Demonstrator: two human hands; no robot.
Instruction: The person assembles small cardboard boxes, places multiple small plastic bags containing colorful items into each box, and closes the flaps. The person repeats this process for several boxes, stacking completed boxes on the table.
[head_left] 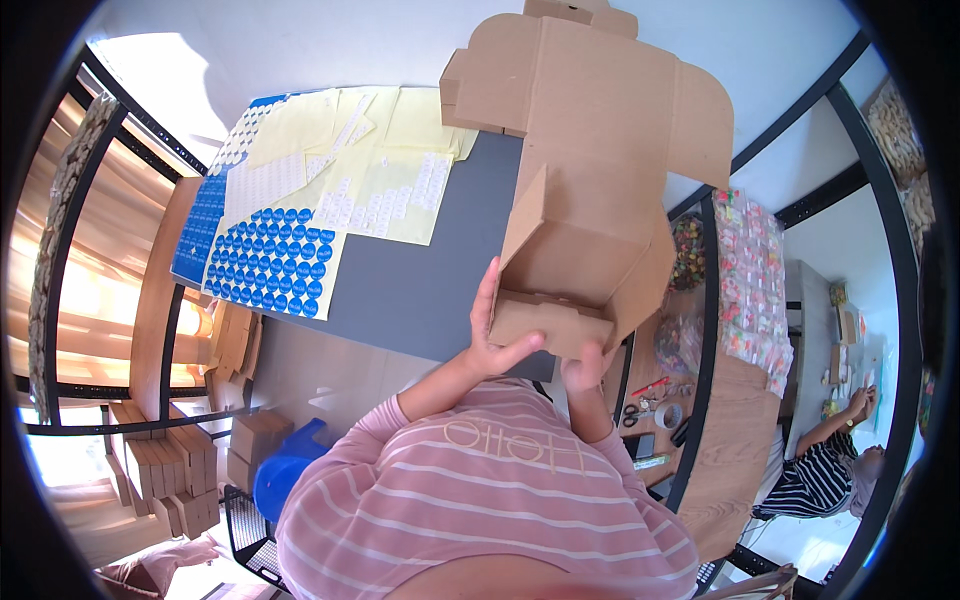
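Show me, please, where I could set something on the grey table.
The grey tabletop is bare between the sticker sheets and the cardboard box, down to the table's near edge. Left of that, overlapping sheets crowd it.

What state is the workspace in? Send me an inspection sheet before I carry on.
Surface: grey table, partly covered by sticker sheets.
Job's things: cardboard box, lid open.
Clutter: scissors and tape roll on the right.
Grasp: left fingers hold the box's left side; right fingers at its near right corner, grip partly hidden.
Cables: none seen near the hands.
Surroundings: stacked cartons at left, another person at right.
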